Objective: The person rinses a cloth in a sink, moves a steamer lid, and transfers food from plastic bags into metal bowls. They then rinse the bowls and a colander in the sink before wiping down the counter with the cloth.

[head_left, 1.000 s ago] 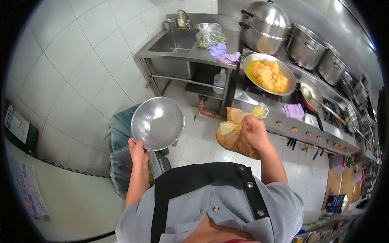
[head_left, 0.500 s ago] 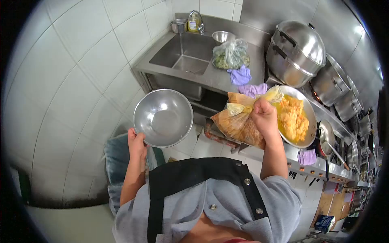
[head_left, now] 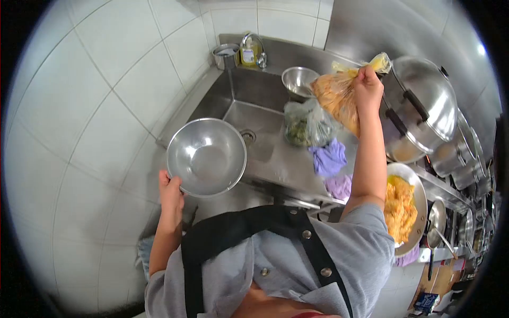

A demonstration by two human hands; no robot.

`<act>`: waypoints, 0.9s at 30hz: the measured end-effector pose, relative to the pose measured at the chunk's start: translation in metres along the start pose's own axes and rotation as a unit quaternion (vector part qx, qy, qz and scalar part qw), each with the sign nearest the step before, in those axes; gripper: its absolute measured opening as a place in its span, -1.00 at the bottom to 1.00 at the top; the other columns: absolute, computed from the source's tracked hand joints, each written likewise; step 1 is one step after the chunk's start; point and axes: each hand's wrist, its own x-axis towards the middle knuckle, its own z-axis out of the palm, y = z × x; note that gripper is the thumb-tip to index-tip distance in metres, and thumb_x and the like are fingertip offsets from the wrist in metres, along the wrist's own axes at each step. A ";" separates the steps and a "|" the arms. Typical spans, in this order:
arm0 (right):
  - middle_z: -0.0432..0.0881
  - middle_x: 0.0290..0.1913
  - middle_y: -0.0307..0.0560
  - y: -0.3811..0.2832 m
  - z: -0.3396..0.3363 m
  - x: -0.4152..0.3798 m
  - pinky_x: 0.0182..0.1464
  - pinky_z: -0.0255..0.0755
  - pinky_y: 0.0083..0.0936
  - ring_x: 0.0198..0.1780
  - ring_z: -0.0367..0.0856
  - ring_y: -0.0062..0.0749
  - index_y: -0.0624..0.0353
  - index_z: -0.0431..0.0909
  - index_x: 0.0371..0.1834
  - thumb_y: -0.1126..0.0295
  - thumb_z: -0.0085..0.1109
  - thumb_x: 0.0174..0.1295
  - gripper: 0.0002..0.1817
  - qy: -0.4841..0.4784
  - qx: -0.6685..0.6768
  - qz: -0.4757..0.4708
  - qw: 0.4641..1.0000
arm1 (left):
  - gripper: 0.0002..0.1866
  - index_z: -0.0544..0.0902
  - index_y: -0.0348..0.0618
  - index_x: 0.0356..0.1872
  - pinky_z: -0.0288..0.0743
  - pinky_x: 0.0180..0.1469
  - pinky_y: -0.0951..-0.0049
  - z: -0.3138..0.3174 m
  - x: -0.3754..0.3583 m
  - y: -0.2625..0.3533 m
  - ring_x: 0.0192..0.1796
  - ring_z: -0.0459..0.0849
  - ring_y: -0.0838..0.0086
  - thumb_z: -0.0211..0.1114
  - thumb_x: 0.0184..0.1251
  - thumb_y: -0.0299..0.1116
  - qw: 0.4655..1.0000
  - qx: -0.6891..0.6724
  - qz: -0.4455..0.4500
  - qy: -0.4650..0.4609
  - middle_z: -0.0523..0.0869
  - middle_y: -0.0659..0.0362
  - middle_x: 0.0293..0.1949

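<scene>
By its lower left rim, my left hand (head_left: 172, 192) grips a metal mixing bowl (head_left: 207, 157) with nothing in it. The bowl hangs in front of the sink's near left side. My right hand (head_left: 368, 85) is closed round the gathered neck of a plastic bag (head_left: 338, 100) filled with orange food. That bag is raised over the back right of the counter, in front of the steamer pot. Below it sits another clear plastic bag (head_left: 307, 124) with green vegetables, and beside that a purple cloth (head_left: 328, 158).
A stainless sink (head_left: 260, 140) with a tap (head_left: 261, 55), a soap bottle (head_left: 248, 53) and a small metal pot (head_left: 226, 55) is ahead. A small steel bowl (head_left: 298, 79) stands behind the vegetables. On the right are a large steamer pot (head_left: 421, 106) and a pan (head_left: 419, 212) of orange food.
My right hand has lifted the bag of orange food up and away from beside the pan, towards the back of the counter. My body has come nearer the sink, the bowl still in my left hand.
</scene>
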 end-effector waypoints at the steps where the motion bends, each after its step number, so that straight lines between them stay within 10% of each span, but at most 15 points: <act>1: 0.44 -0.59 0.00 0.017 0.016 0.022 -0.38 0.32 -0.54 -0.53 0.41 -0.36 0.17 0.40 -0.48 0.58 0.02 -0.01 -0.94 0.010 -0.045 0.000 0.999 | -0.80 0.29 -0.07 -0.39 0.23 -0.71 0.53 0.011 0.014 0.003 -0.60 0.36 0.59 -0.05 -0.04 -0.63 1.000 -0.002 0.014 -0.001 0.42 0.25 -0.48; 5: 0.53 -0.37 0.11 0.083 0.074 0.078 -0.26 0.35 -0.25 -0.29 0.46 0.12 0.13 0.45 -0.40 0.39 -0.01 0.12 -0.92 0.034 -0.152 0.045 0.987 | -0.80 0.30 -0.07 -0.36 0.24 -0.71 0.54 0.029 0.068 0.005 -0.62 0.35 0.59 -0.05 -0.02 -0.62 1.000 0.016 -0.001 -0.019 0.42 0.25 -0.48; 11: 0.54 -0.40 0.16 0.243 0.152 0.079 -0.28 0.38 -0.22 -0.31 0.52 0.08 0.12 0.47 -0.39 0.36 -0.01 0.09 -0.89 -0.015 -0.260 0.029 0.965 | -0.80 0.32 -0.09 -0.30 0.25 -0.71 0.57 0.062 0.153 -0.009 -0.59 0.42 0.57 -0.04 0.02 -0.60 0.998 0.059 -0.011 -0.035 0.46 0.22 -0.45; 16: 0.60 -0.36 0.15 0.340 0.183 0.049 -0.24 0.43 -0.17 -0.25 0.59 0.04 0.16 0.55 -0.37 0.42 0.02 0.07 -0.87 -0.306 -0.368 0.138 0.867 | -0.76 0.34 -0.13 -0.22 0.31 -0.71 0.53 0.096 0.245 -0.045 -0.56 0.48 0.51 0.00 0.04 -0.58 0.985 0.121 -0.071 -0.104 0.49 0.17 -0.43; 19: 0.62 -0.21 0.07 0.233 0.216 0.092 -0.11 0.48 -0.25 -0.14 0.60 -0.05 0.16 0.55 -0.23 0.44 0.00 0.10 -0.80 -0.342 -0.524 0.131 0.769 | -0.76 0.34 -0.15 -0.22 0.34 -0.72 0.50 0.117 0.312 -0.086 -0.55 0.50 0.49 0.02 0.04 -0.57 0.974 0.127 -0.093 -0.165 0.50 0.15 -0.43; 24: 0.52 -0.01 0.19 0.150 0.376 0.116 0.13 0.32 -0.25 0.06 0.46 0.04 0.23 0.43 0.05 0.39 -0.12 0.18 -0.63 -0.385 -0.263 -0.008 0.885 | -0.82 0.34 -0.18 -0.32 0.37 -0.75 0.48 0.172 0.390 -0.135 -0.55 0.52 0.46 0.08 0.01 -0.56 0.951 0.177 -0.116 -0.225 0.51 0.13 -0.43; 27: 0.33 0.20 0.22 0.117 0.478 0.084 0.25 0.19 -0.36 0.22 0.32 -0.01 0.31 0.25 0.21 0.38 -0.08 0.18 -0.50 -0.422 -0.186 0.089 0.883 | -0.83 0.33 -0.18 -0.29 0.31 -0.75 0.49 0.204 0.411 -0.144 -0.55 0.51 0.44 0.04 0.06 -0.57 0.948 0.179 -0.135 -0.226 0.47 0.13 -0.44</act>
